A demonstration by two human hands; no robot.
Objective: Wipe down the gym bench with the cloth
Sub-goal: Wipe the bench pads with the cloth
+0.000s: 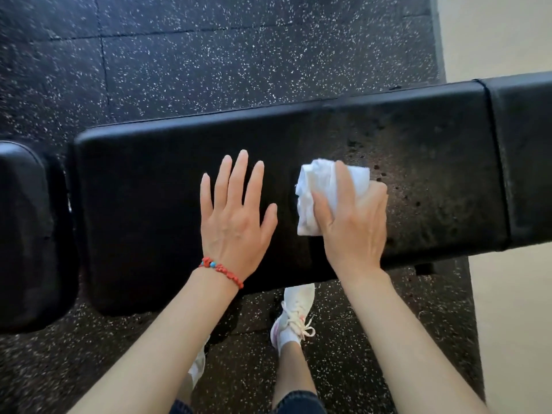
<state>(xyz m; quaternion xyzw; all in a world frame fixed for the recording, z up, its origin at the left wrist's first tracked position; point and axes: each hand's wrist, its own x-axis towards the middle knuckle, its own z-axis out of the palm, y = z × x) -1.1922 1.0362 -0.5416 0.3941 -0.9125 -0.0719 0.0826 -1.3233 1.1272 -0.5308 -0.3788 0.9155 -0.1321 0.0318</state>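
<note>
The crumpled white cloth (310, 201) is pinched in the right hand (354, 222) grip on the black padded counter (149, 180), while the left hand (234, 213) is spread flat; speckled patches rightward could be missed if pressure is eased.

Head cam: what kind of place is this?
Most likely a gym or home workout room. The cues: a padded black bench built in separate cushion sections, speckled black rubber floor tiles, and a white sneaker. The right hand presses a white cloth onto the pad.
</note>
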